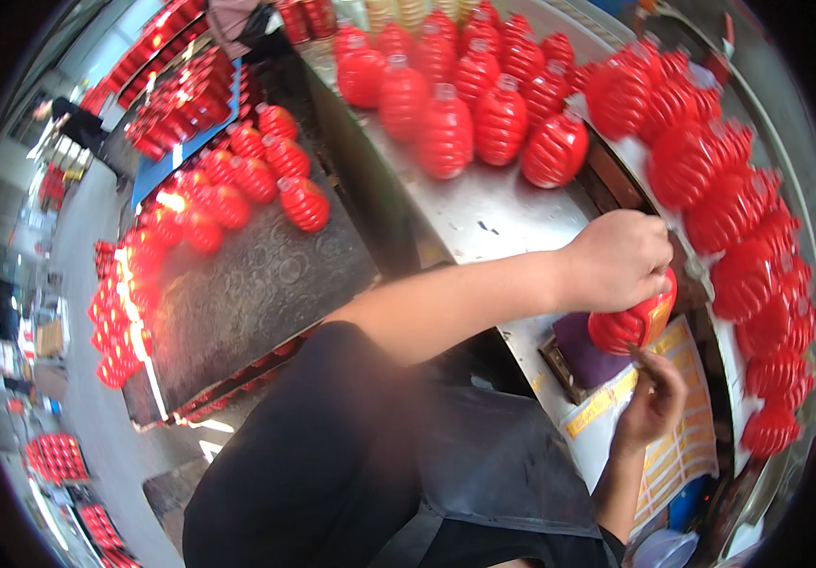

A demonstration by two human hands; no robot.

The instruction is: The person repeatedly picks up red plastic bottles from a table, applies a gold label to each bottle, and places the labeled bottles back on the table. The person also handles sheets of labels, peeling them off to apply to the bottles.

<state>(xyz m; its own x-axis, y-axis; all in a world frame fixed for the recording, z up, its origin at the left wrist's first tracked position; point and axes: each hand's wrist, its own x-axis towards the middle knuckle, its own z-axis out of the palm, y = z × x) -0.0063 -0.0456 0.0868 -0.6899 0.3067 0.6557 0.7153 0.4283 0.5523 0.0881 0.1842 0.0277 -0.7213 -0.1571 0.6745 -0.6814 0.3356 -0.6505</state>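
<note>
A red ribbed plastic bottle (616, 331) lies tilted over a purple padded rest (578, 352) on the metal bench. My left hand (621, 260) is closed round its upper end, hiding the neck. A yellow label (657, 320) shows on the bottle's side. Below, my right hand (656, 396) has its fingers curled in a pinch, with the tips at the bottle's lower edge. What lies between those fingertips is too small to make out. Beside and under the right hand spreads a sheet of yellow-and-white labels (687, 417).
Several red bottles (498, 123) stand at the bench's far end, and a curved row of more (711, 218) lines the right side. On a dark table (266, 275) at left are further red bottles (304, 204). A clear plastic tub (665, 549) sits at bottom right. A person (76, 123) stands far left.
</note>
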